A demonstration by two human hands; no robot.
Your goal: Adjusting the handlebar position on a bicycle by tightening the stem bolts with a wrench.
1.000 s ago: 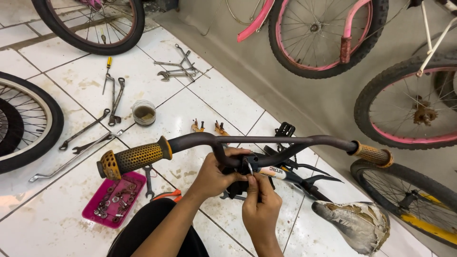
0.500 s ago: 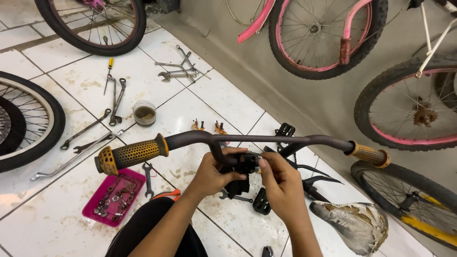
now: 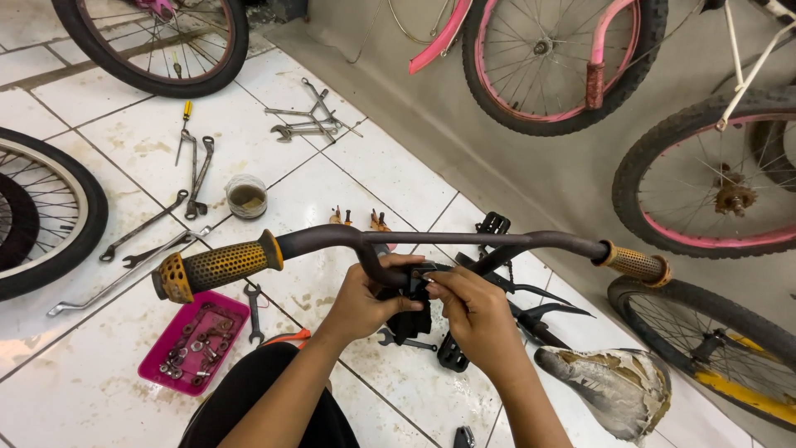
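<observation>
Above the tiled floor (image 3: 398, 182), both hands (left (image 3: 365, 300), right (image 3: 473, 311)) grip the handlebar (image 3: 431, 242) clamp; slipping could drop it.

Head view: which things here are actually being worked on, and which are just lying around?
In hand:
- handlebar, gripped at its middle by the left hand
- dark clamp part, fingered by the right hand

Lying about:
- wrenches
- pink tray of small parts
- worn saddle
- small cup
</observation>
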